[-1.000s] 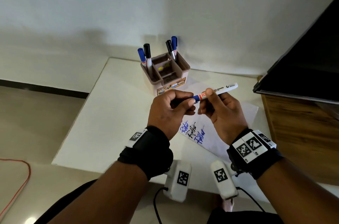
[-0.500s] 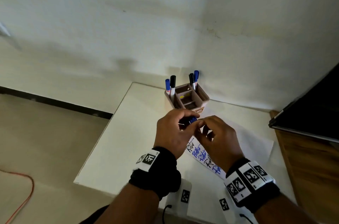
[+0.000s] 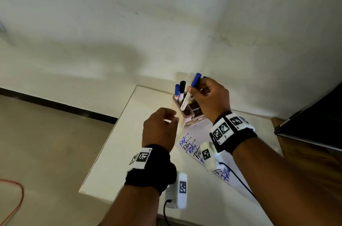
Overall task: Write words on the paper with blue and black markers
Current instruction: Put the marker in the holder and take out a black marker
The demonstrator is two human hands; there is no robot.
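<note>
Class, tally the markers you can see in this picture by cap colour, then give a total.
Blue-capped markers: 2, one in the right hand, one in the holder
Black-capped markers: 1, in the holder
Total: 3. The right hand may hide others.

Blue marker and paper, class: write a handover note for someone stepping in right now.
Right hand holds a capped blue marker above the holder, cap up.
Left hand is empty, fingers loosely curled, above the table.
Two markers, blue and black, stand in the holder's left corner.
Paper already bears alternating blue and black words.
Left: probably drop this marker in the holder.
</note>
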